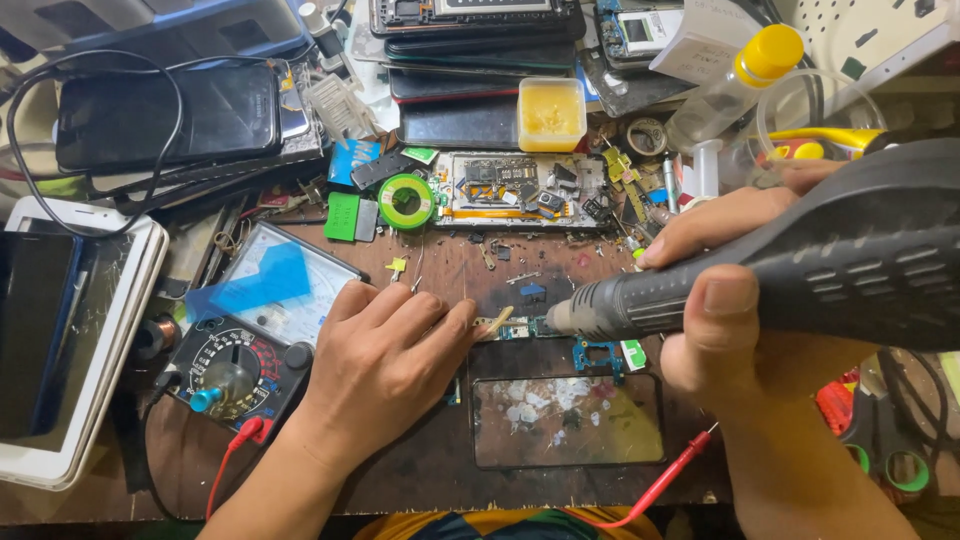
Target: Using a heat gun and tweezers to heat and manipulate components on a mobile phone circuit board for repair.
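Circuit board (520, 327) between hands (nozzle-side) (385, 365)

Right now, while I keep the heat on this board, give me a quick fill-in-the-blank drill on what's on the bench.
1. The right hand grips a dark grey ____ gun.
2. The left hand pins down a small ____ board at the nozzle.
3. The analog multimeter lies on the ____ side of the left hand.
4. The bottle at the back has a ____ cap.

Missing words: hot-air; circuit; left; yellow
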